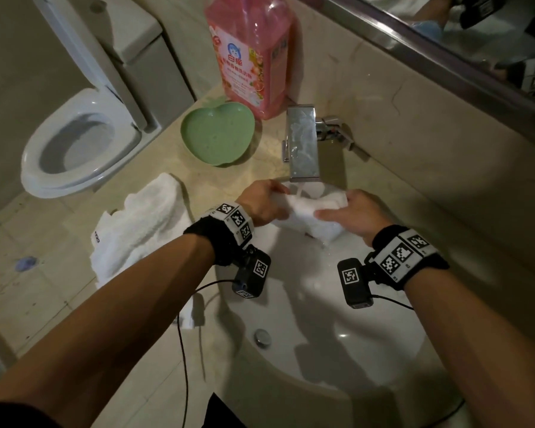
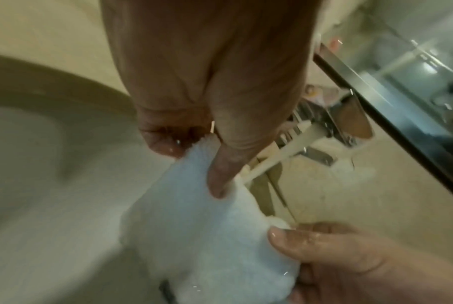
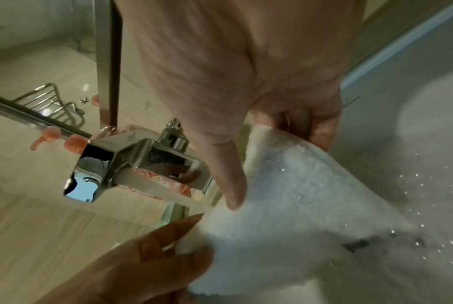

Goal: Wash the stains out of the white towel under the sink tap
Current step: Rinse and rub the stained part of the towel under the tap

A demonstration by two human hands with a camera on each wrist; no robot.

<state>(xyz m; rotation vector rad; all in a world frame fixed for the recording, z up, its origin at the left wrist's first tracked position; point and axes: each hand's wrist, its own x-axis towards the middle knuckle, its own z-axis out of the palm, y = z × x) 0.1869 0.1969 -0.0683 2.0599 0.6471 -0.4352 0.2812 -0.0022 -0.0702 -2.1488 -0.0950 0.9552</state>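
I hold a small white towel (image 1: 309,216) between both hands over the basin, under the square chrome tap (image 1: 301,143). Water (image 2: 280,152) runs from the spout onto the cloth's top edge. My left hand (image 1: 272,199) pinches the towel's left end between thumb and curled fingers (image 2: 165,142). At the other end my right hand (image 1: 334,211) grips the cloth, thumb (image 3: 228,174) pressed on top. The towel (image 3: 298,205) is wet, and a dark mark (image 3: 357,244) shows near its lower edge. Droplets spray off it.
A second white towel (image 1: 142,223) lies crumpled on the beige counter left of the white sink (image 1: 337,350). A green heart-shaped dish (image 1: 218,135) and a pink detergent bottle (image 1: 250,54) stand behind it. A toilet (image 1: 78,143) is at the left, a mirror (image 1: 460,41) at the upper right.
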